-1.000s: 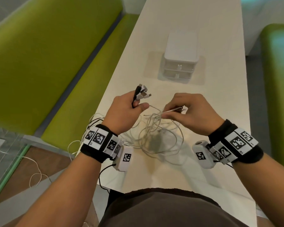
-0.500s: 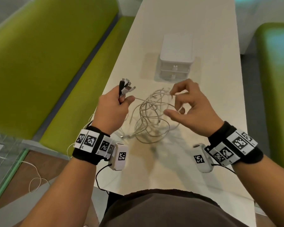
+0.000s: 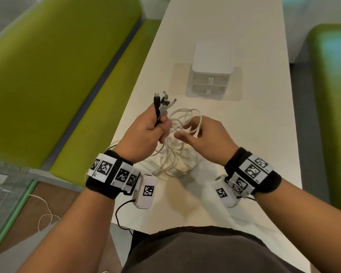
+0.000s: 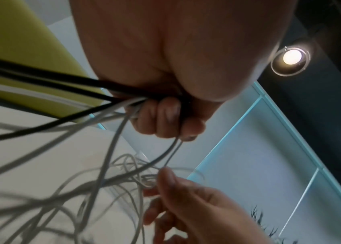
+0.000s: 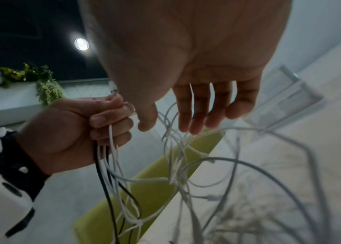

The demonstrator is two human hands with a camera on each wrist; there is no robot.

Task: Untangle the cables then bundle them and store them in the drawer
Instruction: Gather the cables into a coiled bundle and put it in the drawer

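Note:
A tangle of white cables (image 3: 175,156) with one black strand lies on the white table (image 3: 254,134) and rises to my hands. My left hand (image 3: 161,131) grips a bunch of cable ends in its fist, and their plugs (image 3: 163,101) stick up above the fingers. In the right wrist view the left hand (image 5: 107,122) is curled round white and black strands (image 5: 111,165). My right hand (image 3: 187,133) is close beside it. Its straight fingers (image 5: 197,115) reach into the raised loops, and a white loop (image 3: 199,123) hangs over the index finger. The white two-drawer unit (image 3: 211,75) stands farther back, both drawers closed.
A green bench (image 3: 47,75) runs along the table's left edge, and a green seat (image 3: 333,95) is on the right. A loose white cord (image 3: 45,211) lies on the floor at lower left. Cables spill over the table's left edge near my left wrist.
My right hand has let go of the strand it held up and moved left and down into the loops. The hands are now closer together, and the left still holds the plugs.

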